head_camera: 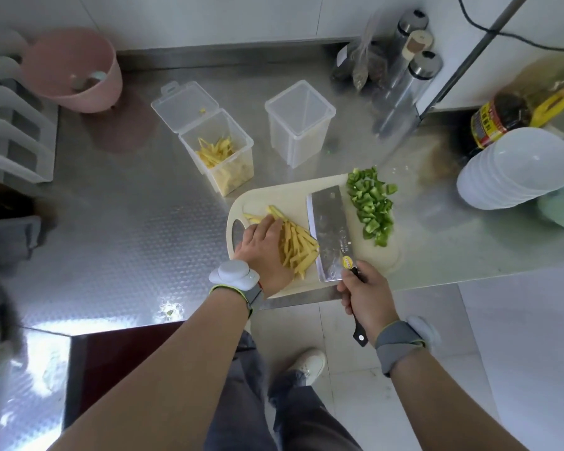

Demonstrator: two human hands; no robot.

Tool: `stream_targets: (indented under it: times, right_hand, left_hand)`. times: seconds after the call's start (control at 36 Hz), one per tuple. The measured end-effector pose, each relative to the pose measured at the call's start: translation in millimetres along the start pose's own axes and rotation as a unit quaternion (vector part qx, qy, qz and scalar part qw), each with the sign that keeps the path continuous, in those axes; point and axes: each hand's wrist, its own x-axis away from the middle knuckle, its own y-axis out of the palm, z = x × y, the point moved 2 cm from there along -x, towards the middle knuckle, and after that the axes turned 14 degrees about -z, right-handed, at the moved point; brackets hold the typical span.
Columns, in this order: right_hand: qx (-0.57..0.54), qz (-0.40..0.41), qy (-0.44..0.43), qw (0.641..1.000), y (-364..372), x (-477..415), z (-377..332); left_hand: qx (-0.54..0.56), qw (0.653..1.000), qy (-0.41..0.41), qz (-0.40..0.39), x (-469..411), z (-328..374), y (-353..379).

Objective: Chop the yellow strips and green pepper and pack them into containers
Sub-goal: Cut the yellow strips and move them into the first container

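Note:
A pale cutting board (293,195) lies at the counter's front edge. On it, a pile of yellow strips (298,245) sits between my left hand (264,252) and a cleaver (328,229). My left hand rests flat against the left side of the pile, fingers together. My right hand (367,299) grips the cleaver's black handle; the blade lies against the pile's right side. Chopped green pepper (372,203) is heaped on the board's right end. Behind the board, a clear container with its lid open (215,151) holds yellow strips. A second clear container (298,122) stands empty.
A pink bucket (75,70) stands at the back left beside a white dish rack (10,125). Spice jars (401,60) and a sauce bottle (502,118) line the back right. Stacked white bowls (515,170) sit right of the board on the steel counter (127,222).

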Motion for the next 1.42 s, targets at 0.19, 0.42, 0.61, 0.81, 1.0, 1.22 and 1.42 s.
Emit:
stream_targets:
  times: [0.19, 0.42, 0.61, 0.81, 1.0, 1.22, 1.42]
  right_hand:
    - [0.019, -0.023, -0.014, 0.999, 30.0, -5.7, -8.3]
    - [-0.012, -0.023, -0.014, 1.000, 50.2, -10.5, -14.3]
    - [-0.066, -0.038, -0.014, 0.997, 59.8, -9.9, -16.5]
    - [-0.094, -0.005, -0.021, 0.995, 44.7, 3.9, -33.5]
    - [-0.113, 0.026, -0.049, 0.992, 29.0, 22.4, -69.7]
    - [-0.102, 0.002, -0.106, 0.989, 46.5, 13.8, -121.5]
    - [-0.074, -0.041, -0.148, 0.985, 95.5, -10.2, -174.4]
  left_hand:
    - [0.003, 0.999, 0.024, 0.026, 0.8, 4.7, -1.5]
    - [0.043, 0.997, 0.024, 0.058, -5.6, 9.0, -4.0]
    - [0.119, 0.992, 0.029, 0.044, -4.9, 18.4, -14.9]
    - [0.136, 0.988, 0.071, 0.029, 0.7, 47.1, -32.1]
    - [0.157, 0.981, 0.100, 0.052, 5.5, 78.5, -57.3]
    - [0.157, 0.976, 0.100, 0.117, 9.6, 72.5, -112.3]
    - [0.164, 0.962, 0.084, 0.203, 6.4, 33.8, -174.4]
